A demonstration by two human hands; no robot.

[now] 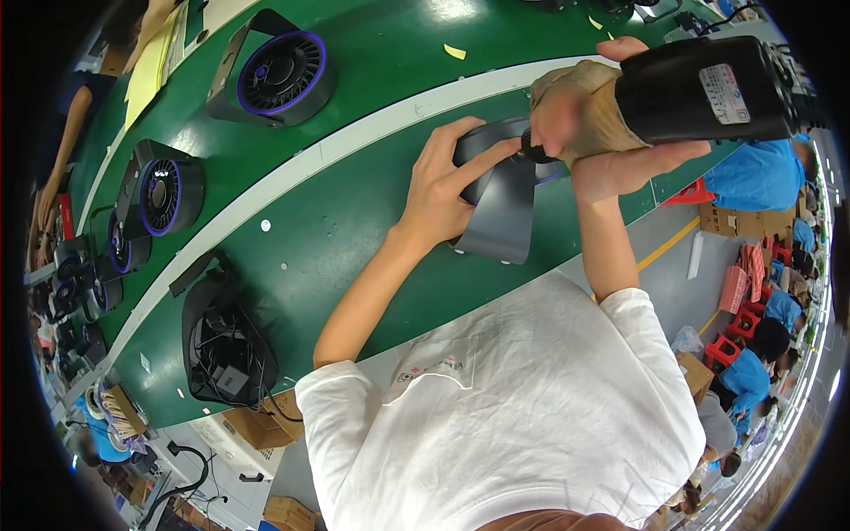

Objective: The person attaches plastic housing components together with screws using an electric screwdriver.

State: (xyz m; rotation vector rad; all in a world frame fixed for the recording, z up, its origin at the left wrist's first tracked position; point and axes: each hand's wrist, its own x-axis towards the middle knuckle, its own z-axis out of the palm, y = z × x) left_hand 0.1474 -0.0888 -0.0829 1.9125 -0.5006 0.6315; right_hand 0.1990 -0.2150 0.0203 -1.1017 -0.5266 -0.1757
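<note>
spreading across the grey fan, left hand seemingly holds it.

Operator wears a plain white T-shirt, short sleeves, thin soft fabric with loose creases. Landmark = chest pocket, on wearer's left side: looks see-through, squarish, small red and dark print showing, bright curved edge on its neck side. Left sleeve just outboard of pocket, wide cut, ends above elbow. Right sleeve across the chest from pocket, same cut, rumpled. Neckline on pocket's neck side, faint banding. Faint grey strokes between pocket and right shoulder, can't tell print or crease. Beyond pocket, past the cuffs: left forearm and right forearm bare; left hand bare too.
</note>
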